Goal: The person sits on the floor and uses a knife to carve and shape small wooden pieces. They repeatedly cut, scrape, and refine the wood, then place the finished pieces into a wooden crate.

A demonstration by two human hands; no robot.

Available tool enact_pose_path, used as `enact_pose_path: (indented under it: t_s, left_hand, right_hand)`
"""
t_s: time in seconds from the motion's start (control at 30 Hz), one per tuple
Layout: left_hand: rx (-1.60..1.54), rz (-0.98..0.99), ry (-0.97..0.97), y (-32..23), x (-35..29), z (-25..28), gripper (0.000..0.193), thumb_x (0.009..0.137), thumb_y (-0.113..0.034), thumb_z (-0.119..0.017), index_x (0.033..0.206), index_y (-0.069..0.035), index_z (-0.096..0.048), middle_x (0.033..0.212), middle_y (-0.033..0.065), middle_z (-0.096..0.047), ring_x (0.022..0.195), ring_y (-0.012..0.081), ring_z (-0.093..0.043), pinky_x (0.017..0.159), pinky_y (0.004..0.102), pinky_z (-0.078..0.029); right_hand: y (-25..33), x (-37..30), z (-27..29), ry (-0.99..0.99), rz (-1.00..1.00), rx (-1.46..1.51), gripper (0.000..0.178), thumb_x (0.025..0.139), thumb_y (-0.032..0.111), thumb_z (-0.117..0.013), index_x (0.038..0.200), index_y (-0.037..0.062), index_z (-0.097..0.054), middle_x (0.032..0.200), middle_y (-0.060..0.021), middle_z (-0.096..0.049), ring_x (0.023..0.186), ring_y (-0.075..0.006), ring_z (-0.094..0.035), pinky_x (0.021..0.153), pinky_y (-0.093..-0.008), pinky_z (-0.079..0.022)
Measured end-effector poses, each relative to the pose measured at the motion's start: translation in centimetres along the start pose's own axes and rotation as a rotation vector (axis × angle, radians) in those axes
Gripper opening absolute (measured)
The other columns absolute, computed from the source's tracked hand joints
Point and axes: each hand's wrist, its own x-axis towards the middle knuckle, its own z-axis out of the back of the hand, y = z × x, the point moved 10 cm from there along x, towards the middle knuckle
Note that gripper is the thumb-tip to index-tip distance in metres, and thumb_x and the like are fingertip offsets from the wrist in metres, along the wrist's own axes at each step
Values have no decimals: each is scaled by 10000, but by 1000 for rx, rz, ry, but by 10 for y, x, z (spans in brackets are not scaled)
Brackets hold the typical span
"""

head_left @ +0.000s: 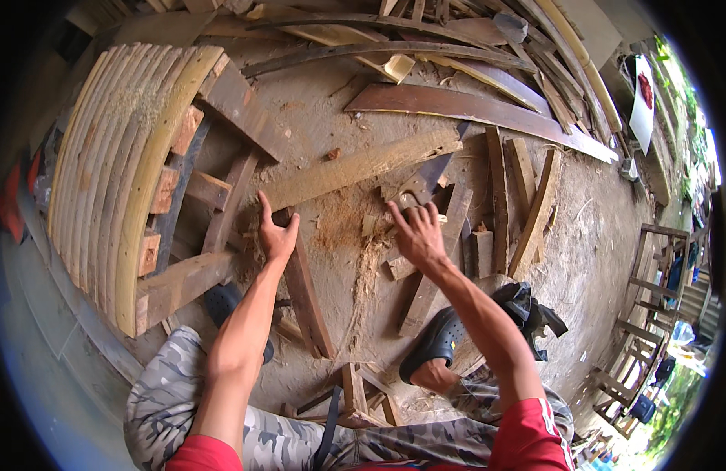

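A rough wooden plank [355, 174] lies slantwise ahead of me, its left end propped on other timber. My left hand [277, 235] is at that end, thumb and index finger wide apart, the index tip by the plank's corner. To the right, a handsaw [415, 190] with a wooden handle lies below the plank, its dark blade passing under it. My right hand [418, 237] reaches to the saw's handle with fingers stretched and apart, fingertips at its near edge. Whether they touch it is hard to tell.
A curved slatted wooden piece [120, 173] stands at the left. Loose beams [500, 204] lie right of the saw, another beam [306, 302] between my feet. Long boards [457, 106] and scrap wood are piled at the back. Sawdust [339, 224] covers the ground. A wooden rack [645, 314] stands far right.
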Motion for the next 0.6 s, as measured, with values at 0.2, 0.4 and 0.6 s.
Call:
enact_pose_path:
  t_s: [0.2, 0.4, 0.6]
  left_hand:
    - [3, -85, -18, 2, -9, 0, 1026, 767, -131, -789, 1604, -140, -195, 1340, 268, -596, 1206, 372, -610, 1000, 419, -496]
    - [-85, 57, 105, 24, -21, -10, 1027, 771, -85, -766, 1611, -171, -181, 1512, 246, -445, 1367, 336, -477, 1113, 421, -400]
    - [111, -69, 51, 14, -29, -6, 1014, 776, -186, -769, 1606, -198, -186, 1395, 226, -572, 1248, 364, -588, 1011, 413, -492]
  right_hand:
    - [-69, -80, 41, 191, 73, -134, 777, 883, 138, -603, 1582, 245, -281, 1219, -142, -588, 1211, -288, -560, 1185, -572, -230]
    - [-218, -165, 48, 259, -339, -330, 817, 843, 59, -607, 1574, 257, -301, 1375, -153, -543, 1348, -303, -461, 1193, -612, -185]
    - [-205, -175, -16, 325, -672, -178, 551, 928, 299, -605, 1409, 73, -463, 1332, -161, -544, 1271, -331, -520, 1056, -482, -429]
